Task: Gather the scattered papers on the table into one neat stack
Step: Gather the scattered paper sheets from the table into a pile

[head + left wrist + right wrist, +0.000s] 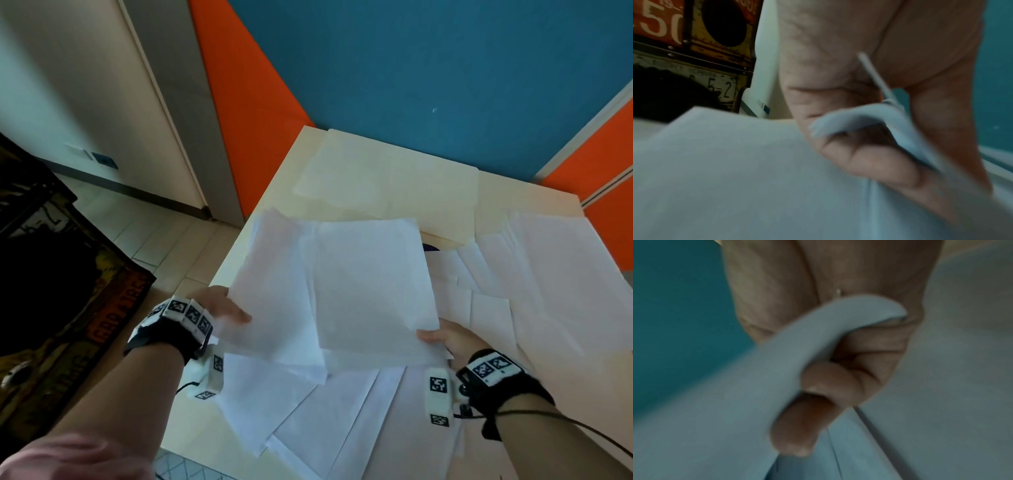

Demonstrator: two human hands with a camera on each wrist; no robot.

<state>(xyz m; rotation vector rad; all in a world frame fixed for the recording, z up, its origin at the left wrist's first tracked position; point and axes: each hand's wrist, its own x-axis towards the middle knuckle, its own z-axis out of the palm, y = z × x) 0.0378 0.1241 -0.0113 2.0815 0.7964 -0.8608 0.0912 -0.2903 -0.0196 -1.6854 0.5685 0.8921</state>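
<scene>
A bundle of white papers (pixel 342 291) is held above the pale table (pixel 274 212), its sheets fanned and out of line. My left hand (pixel 222 308) grips the bundle's left edge, thumb on top. The left wrist view shows the papers (pixel 869 116) pinched between thumb and fingers (pixel 869 162). My right hand (pixel 445 339) holds the bundle's near right corner. In the right wrist view its fingers (pixel 818 402) curl round the bent paper edge (pixel 818 331). More loose sheets (pixel 342 411) lie spread on the table beneath, and others (pixel 548 274) lie to the right.
A cream sheet or folder (pixel 387 174) lies at the table's far end. A small dark object (pixel 431 247) peeks out from under the sheets. A dark printed panel (pixel 61 291) stands off the table's left edge over the tiled floor (pixel 154 233). A blue and orange wall (pixel 411 68) stands behind.
</scene>
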